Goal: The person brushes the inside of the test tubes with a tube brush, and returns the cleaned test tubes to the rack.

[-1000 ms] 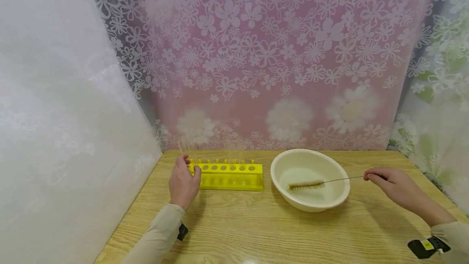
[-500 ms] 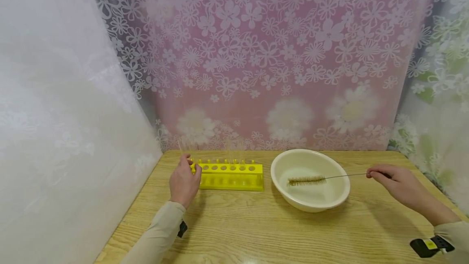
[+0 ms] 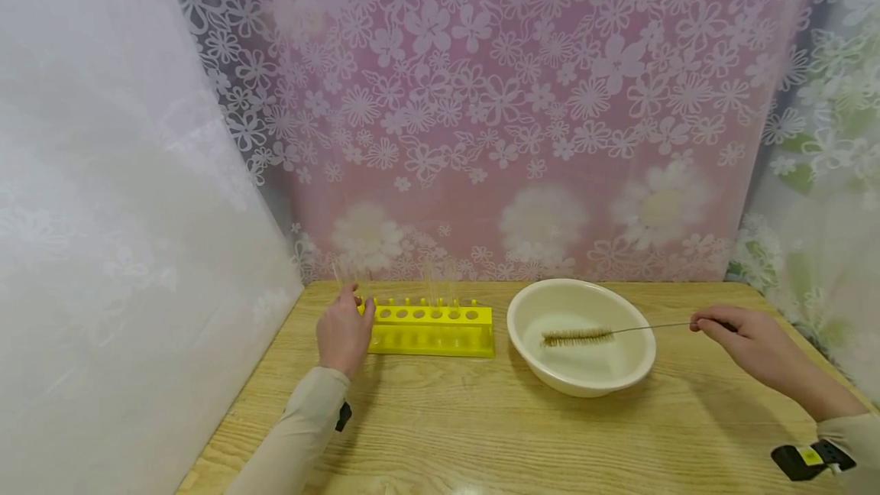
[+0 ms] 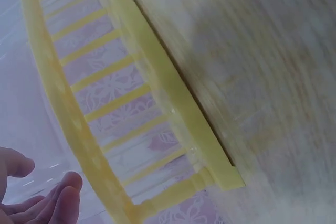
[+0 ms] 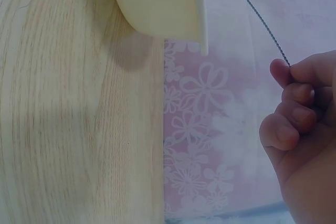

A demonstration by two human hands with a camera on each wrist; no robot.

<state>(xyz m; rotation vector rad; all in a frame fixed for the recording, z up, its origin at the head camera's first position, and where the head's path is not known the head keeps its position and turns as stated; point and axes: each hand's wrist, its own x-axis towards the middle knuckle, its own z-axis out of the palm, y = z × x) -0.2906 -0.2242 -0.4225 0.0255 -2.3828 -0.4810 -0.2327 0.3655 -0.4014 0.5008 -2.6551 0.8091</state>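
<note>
My left hand [image 3: 344,333] is at the left end of a yellow test tube rack [image 3: 433,344], its thumb and fingers apart beside clear test tubes [image 3: 341,272] that rise there. In the left wrist view, a gap shows between the thumb and fingers [image 4: 67,195], close to the rack's top bar. Further right, more clear tubes [image 3: 451,285] stand in the rack. My right hand [image 3: 752,346] pinches the thin twisted wire handle [image 5: 262,22] of a test tube brush [image 3: 577,338]. The brush's bristles lie over the inside of a cream basin [image 3: 584,388].
A wooden table [image 3: 440,418] carries the rack and basin side by side. Behind it hangs a pink flowered curtain [image 3: 447,136], with a pale sheet [image 3: 137,212] on the left and a flowered one on the right.
My left hand has shifted slightly up at the rack's left end. My right hand has moved a little to the right, drawing the brush slightly with it over the basin.
</note>
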